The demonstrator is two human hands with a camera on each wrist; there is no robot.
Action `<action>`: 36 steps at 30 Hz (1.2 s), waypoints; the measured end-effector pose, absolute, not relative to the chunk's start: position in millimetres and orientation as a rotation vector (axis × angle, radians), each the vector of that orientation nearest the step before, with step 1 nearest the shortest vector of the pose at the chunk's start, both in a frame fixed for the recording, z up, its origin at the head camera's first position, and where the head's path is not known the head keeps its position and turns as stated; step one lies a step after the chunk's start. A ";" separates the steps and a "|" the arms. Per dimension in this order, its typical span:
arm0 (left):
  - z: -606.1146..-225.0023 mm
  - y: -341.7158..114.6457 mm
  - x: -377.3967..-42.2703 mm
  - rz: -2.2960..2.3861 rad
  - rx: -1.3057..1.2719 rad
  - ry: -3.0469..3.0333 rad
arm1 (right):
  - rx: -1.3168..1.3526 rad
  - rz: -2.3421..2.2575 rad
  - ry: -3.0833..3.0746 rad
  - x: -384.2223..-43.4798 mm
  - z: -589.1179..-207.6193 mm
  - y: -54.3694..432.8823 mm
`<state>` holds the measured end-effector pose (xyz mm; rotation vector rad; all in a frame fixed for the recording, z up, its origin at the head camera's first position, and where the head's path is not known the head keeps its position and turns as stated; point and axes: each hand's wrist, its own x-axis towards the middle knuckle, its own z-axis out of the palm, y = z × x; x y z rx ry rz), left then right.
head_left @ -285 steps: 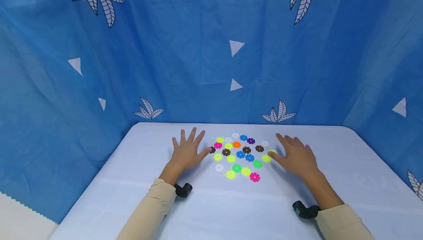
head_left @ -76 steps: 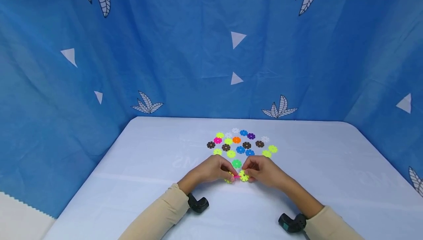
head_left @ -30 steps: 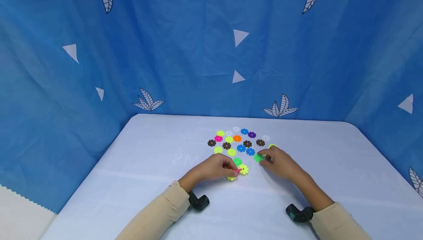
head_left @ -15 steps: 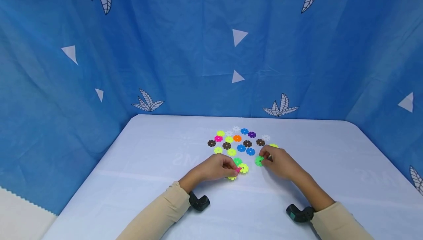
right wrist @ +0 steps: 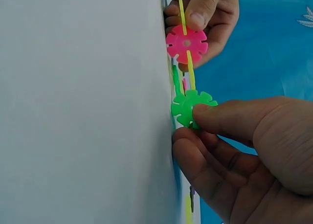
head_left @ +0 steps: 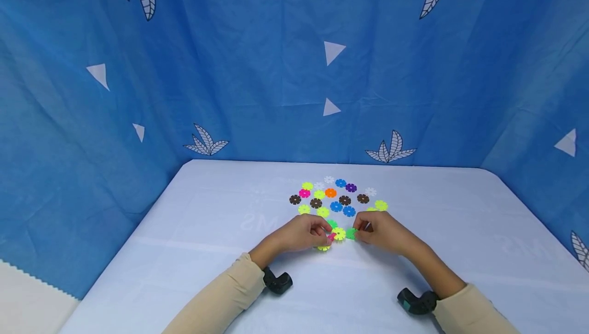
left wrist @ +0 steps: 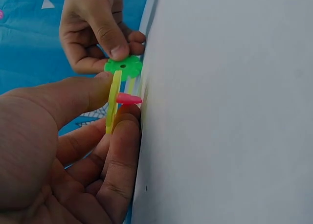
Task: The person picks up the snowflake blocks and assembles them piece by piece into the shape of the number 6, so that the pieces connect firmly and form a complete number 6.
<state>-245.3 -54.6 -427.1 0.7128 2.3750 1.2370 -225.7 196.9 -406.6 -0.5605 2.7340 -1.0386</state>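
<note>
My left hand [head_left: 301,232] pinches a pink notched plastic disc [right wrist: 187,44], a snowflake-shaped building piece. Two yellow discs are slotted into it on opposite sides: one yellow disc [head_left: 339,234] faces my right hand, the other yellow disc [head_left: 324,248] sits below my left fingers. Between thumb and fingers, my right hand [head_left: 382,230] pinches a green disc [right wrist: 185,106]. The green disc's edge is up at the right yellow disc; whether their slots are joined I cannot tell. Both hands are just above the table, close together.
Several loose discs lie spread behind the hands on the white table [head_left: 221,196], among them an orange disc [head_left: 331,193], a purple disc [head_left: 351,187] and a brown disc [head_left: 363,199]. Another green disc [head_left: 331,223] lies close behind my left fingertips. A blue curtain [head_left: 257,68] hangs behind.
Earlier both hands lay spread and held nothing. The pink disc and two yellow ones have since been joined. My right hand picked up the green disc and brought it left to them.
</note>
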 end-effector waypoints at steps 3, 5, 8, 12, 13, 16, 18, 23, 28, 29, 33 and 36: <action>-427.8 -54.4 -244.9 1.234 0.710 2.378 | -0.574 -1.036 2.730 -224.0 -405.3 195.6; -427.9 -54.1 -244.8 1.231 0.710 2.380 | -0.566 -1.032 2.735 -222.9 -404.2 195.1; -427.6 -53.5 -244.6 1.226 0.715 2.384 | -0.555 -1.021 2.742 -222.0 -403.4 195.0; -427.6 -52.9 -244.6 1.229 0.709 2.386 | -0.557 -1.000 2.758 -222.5 -404.1 195.3; -427.9 -52.9 -244.7 1.228 0.705 2.388 | -0.564 -0.998 2.762 -222.8 -404.5 195.5; -428.2 -52.5 -244.7 1.222 0.695 2.396 | -0.590 -1.001 2.763 -223.6 -405.7 196.0; -428.2 -52.3 -244.8 1.219 0.692 2.399 | -0.607 -1.002 2.762 -224.1 -406.4 196.4; -427.3 -51.8 -244.9 1.221 0.695 2.397 | -0.604 -1.005 2.764 -225.2 -407.8 197.1; -427.3 -52.8 -244.9 1.220 0.689 2.399 | -0.608 -1.010 2.773 -227.6 -411.4 194.9; -427.4 -53.1 -244.9 1.222 0.688 2.398 | -0.609 -1.010 2.777 -228.0 -412.0 194.4; -428.0 -53.4 -245.2 1.224 0.692 2.401 | -0.611 -1.007 2.797 -228.3 -412.9 193.3; -427.8 -52.7 -245.5 1.218 0.701 2.403 | -0.608 -1.011 2.797 -227.9 -412.1 194.1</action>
